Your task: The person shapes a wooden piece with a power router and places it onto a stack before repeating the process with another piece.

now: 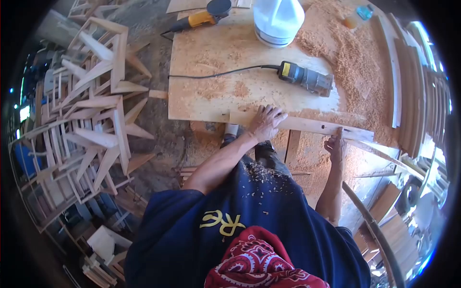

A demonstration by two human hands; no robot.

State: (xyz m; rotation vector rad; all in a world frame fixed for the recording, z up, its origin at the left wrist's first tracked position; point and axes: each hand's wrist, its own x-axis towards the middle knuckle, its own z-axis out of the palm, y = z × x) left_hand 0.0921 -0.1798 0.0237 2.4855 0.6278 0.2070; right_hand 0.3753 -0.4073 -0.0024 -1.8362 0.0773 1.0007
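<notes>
A long pale wooden strip (pixel 303 124) lies along the near edge of the workbench, with dark slots cut near its right end. My left hand (pixel 266 123) grips it around the middle, fingers curled over the top. Toward the right end, my right hand (pixel 336 146) holds the strip from the near side, its fingertips by a slot; some of its fingers are folded beneath. Behind the strip lies a corded trim router (pixel 307 79), black and grey with a yellow label, on its side and apart from both hands.
The workbench (pixel 192 91) carries a white plastic jug (pixel 278 21), a yellow and black angle grinder (pixel 201 18) and heaped wood shavings (pixel 357 62). Planks (pixel 413 91) are stacked at right. Wooden chair frames (pixel 96 96) crowd the left. A power cord (pixel 221 73) crosses the bench.
</notes>
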